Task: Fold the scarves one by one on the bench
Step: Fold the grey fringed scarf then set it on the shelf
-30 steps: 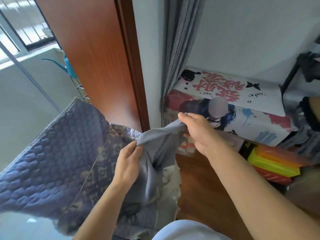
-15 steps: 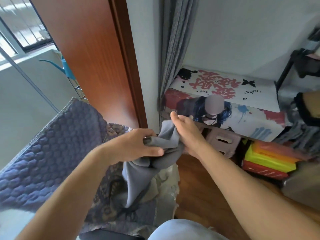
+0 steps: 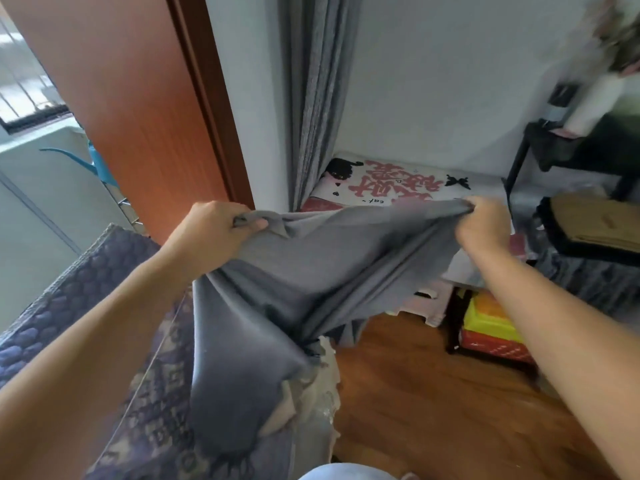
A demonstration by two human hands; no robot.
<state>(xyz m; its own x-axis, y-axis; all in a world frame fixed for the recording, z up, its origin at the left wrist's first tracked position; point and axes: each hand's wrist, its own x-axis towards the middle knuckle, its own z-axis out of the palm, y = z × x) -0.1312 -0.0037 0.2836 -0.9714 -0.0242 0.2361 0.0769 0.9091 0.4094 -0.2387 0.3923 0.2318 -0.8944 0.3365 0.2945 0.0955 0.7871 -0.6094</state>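
- The scarf, plain grey, is stretched in the air between my hands, above the patterned cover at my left and the wooden floor.
- Its top edge runs left to right, almost level; the loose end hangs down towards my lap.
- My left hand pinches one top corner with curled fingers.
- My right hand grips the other corner in a fist.
- Behind the scarf stands a printed box; I cannot tell what it holds.
- Yellow and red crates sit stacked on the floor, contents hidden.
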